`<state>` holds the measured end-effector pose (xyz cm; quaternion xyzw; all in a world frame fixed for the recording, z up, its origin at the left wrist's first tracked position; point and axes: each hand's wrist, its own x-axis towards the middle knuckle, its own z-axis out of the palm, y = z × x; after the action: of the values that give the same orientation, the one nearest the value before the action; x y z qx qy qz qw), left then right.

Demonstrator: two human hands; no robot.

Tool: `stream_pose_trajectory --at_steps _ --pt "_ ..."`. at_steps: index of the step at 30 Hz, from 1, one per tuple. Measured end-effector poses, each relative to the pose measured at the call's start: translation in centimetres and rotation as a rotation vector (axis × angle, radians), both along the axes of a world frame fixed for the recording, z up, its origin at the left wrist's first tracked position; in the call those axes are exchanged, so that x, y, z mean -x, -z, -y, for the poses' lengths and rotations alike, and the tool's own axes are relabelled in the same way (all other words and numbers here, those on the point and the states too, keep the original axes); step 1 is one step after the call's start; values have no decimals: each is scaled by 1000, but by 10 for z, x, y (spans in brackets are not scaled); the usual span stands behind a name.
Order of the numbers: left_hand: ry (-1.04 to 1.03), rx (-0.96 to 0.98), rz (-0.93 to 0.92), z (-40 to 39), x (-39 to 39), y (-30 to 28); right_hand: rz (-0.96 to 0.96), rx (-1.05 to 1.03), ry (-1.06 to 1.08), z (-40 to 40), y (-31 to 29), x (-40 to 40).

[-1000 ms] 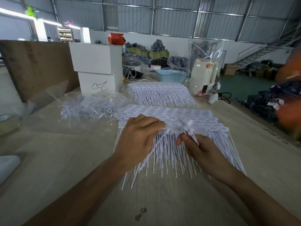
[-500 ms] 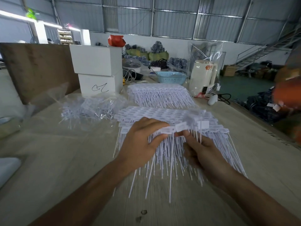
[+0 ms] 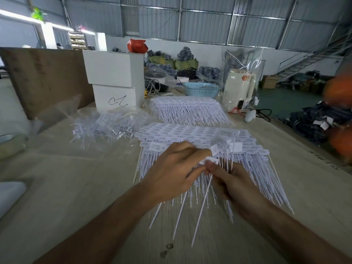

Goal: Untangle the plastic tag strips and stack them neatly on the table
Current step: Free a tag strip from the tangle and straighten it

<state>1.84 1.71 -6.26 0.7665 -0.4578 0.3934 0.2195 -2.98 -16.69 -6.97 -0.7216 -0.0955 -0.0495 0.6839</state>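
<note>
Clear plastic bag (image 3: 106, 121) at counter (image 3: 62, 187) left, loose tangled tag strips seen inside. Blue perforated basket (image 3: 202, 89) behind, contents not made out. Small bunch of tag strips (image 3: 211, 161) pinched between left hand (image 3: 175, 172) and right hand (image 3: 232, 183), fingers curled, thin white tails hanging down. Fingertips hidden by the strips. Neat flat stack (image 3: 190, 130) lies under the hands; second stack (image 3: 188, 109) just behind. Right edge blurred orange.
</note>
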Motion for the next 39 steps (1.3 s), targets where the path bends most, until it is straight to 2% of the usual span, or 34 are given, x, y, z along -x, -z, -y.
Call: stream_pose_trajectory --at_steps 4,8,12,22,28,33,36,39 --pt "-11 -48 -84 -10 -3 0 -48 -86 12 -1 0 0" --pt "-149 -123 41 -18 -10 -4 -129 -179 31 0 0 -2" --pt "-150 -119 60 -19 -8 -6 -141 -171 -31 -1 4 -2" --pt "-80 -30 -147 -16 -8 -2 205 158 29 1 3 -1" --pt "56 79 -386 -13 -14 1 309 304 36 2 -1 -1" --pt "141 156 -609 -11 -19 5 405 489 163 5 -3 -2" --pt "151 190 -625 -11 -20 6 352 395 126 5 -4 -2" --pt "116 199 -514 -10 -19 5 215 266 78 5 -7 -1"
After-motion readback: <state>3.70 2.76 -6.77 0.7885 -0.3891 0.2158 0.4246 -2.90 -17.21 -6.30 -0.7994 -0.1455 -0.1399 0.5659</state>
